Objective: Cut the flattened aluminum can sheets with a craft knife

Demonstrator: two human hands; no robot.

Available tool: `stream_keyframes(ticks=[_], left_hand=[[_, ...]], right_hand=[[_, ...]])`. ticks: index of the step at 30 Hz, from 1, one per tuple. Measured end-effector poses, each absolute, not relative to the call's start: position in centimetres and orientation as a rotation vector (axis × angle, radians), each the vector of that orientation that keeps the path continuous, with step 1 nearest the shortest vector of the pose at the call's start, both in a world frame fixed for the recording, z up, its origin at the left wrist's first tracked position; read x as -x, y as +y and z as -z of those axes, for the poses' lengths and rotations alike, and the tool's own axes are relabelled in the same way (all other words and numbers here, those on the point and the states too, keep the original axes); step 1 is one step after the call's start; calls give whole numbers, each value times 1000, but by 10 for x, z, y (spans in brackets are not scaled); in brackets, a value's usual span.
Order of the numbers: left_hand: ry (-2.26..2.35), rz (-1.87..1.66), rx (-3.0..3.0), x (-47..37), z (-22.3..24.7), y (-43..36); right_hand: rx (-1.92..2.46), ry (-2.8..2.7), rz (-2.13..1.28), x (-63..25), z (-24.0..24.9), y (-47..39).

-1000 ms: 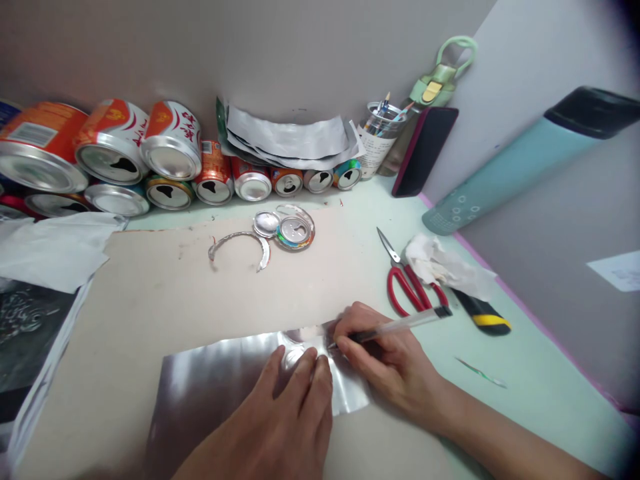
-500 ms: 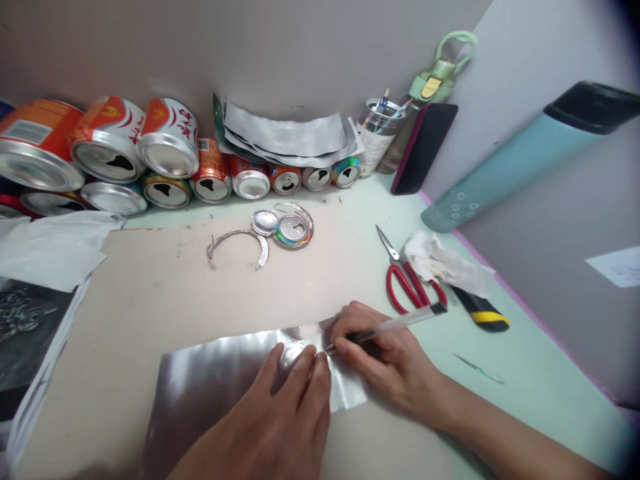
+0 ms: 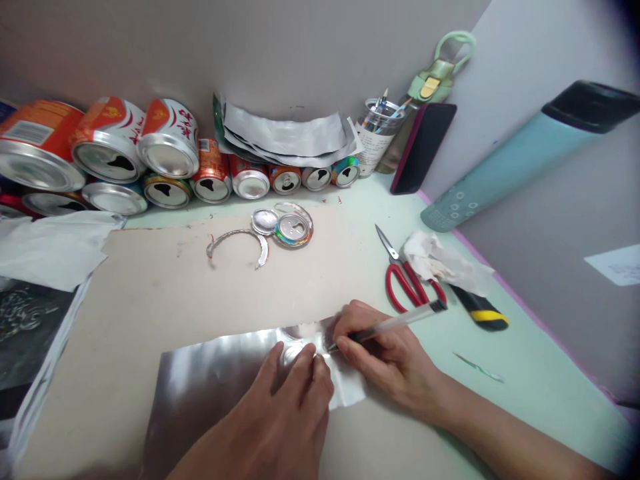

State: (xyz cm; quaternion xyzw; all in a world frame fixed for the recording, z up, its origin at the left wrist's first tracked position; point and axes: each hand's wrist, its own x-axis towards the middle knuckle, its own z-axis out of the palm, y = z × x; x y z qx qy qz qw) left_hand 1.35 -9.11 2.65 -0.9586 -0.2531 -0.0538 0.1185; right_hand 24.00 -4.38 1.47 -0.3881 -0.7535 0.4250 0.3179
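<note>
A flat silvery aluminium sheet (image 3: 215,373) lies in front of me. My left hand (image 3: 280,413) rests on it with its fingers spread and the tips pressing down. Under those fingertips is a round shiny piece (image 3: 293,353), mostly covered, so I cannot tell its kind. My right hand (image 3: 385,360) is closed around a pen (image 3: 400,322) with a clear barrel and a black end. The pen's tip touches the sheet just right of my left fingertips, beside the round piece's edge.
Red-handled scissors (image 3: 407,283), a crumpled tissue (image 3: 435,257) and a black-and-yellow handle (image 3: 483,310) lie to the right. Cut can ends (image 3: 293,229) lie beyond the sheet. Stacked drink cans (image 3: 170,137) line the wall. A blue bottle (image 3: 515,160) stands at right.
Both hands keep nearly the same place. The pen tip has shifted very slightly, and the left hand's fingers nearest the pen are a little more bent.
</note>
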Motion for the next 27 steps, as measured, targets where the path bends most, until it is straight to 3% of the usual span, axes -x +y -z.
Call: stream_keyframes(ticks=[22,27], left_hand=[[-771,145,2826,-13,-28,-93],[-755,132,2826,-14,-27,-91]], right_hand=[[1092,-1811,-1251,-240,-19,-43],[1067,-1735,-1067,-241,-14,-46]])
